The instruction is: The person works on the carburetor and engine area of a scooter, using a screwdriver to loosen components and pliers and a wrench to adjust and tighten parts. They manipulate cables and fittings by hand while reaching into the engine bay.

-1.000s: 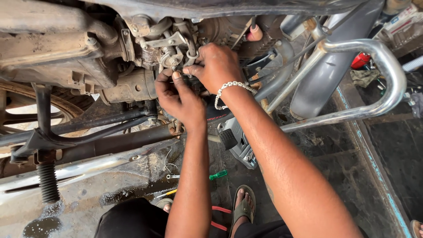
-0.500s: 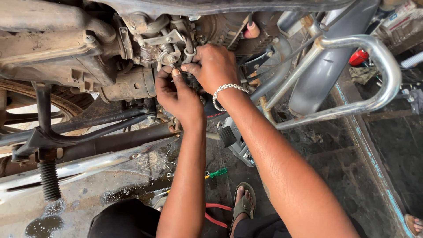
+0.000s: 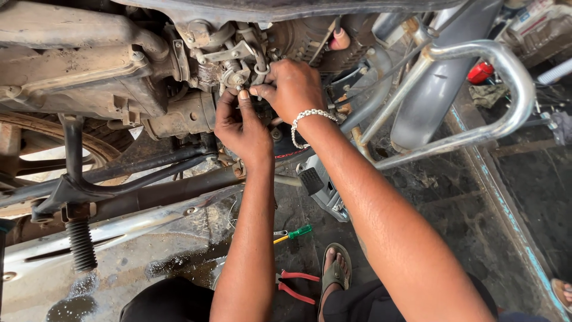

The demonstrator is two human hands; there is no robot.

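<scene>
Head view: both hands up at small metal fitting (image 3: 238, 76) on grimy engine underside. Left hand (image 3: 241, 128) grip narrow, thumb braced beneath fitting, steadying. Right hand (image 3: 290, 89) pinching bent metal clip (image 3: 260, 70) beside it. Below on wet concrete floor (image 3: 149, 262): green-handled screwdriver (image 3: 293, 234), red-handled pliers (image 3: 295, 285).

A chrome crash guard (image 3: 506, 89) is seen curving across the upper right of the frame, with a grey exhaust pipe (image 3: 441, 77) running behind it. A red cap-like object (image 3: 480, 73) is visible at the upper right edge. A coil spring (image 3: 81, 245) on a black stand (image 3: 71, 191) is found at the lower left, above a wet patch on the concrete floor (image 3: 149, 262). A green-handled screwdriver (image 3: 294, 233) and red-handled pliers (image 3: 296, 285) are laid at the bottom centre, beside a sandalled foot (image 3: 335, 271). A grey ribbed footrest (image 3: 322, 186) is placed mid-frame.
</scene>
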